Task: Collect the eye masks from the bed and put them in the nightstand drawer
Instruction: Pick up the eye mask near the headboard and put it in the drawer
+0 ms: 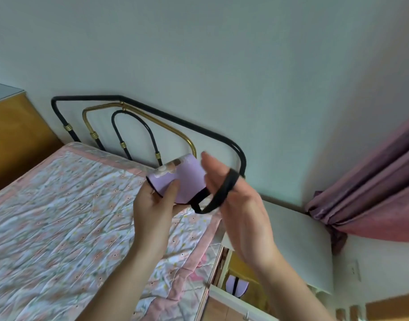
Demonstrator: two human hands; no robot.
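Observation:
I hold a lilac eye mask (187, 179) with a flower print in the air above the bed's (59, 216) right edge. My left hand (156, 205) pinches the mask's body, thumb on its front. The mask's black elastic strap (218, 195) is looped over the outstretched fingers of my right hand (236, 205), pulled taut to the right. Below, the nightstand drawer (224, 295) stands open, and a second lilac eye mask (236, 287) with a black strap lies inside it.
The bed has a pink floral quilt and a black and brass metal headboard (138, 126) against the pale wall. The white nightstand top (298, 244) sits right of the bed. A mauve curtain (372, 193) hangs at far right. A wooden cabinet (15, 135) stands at left.

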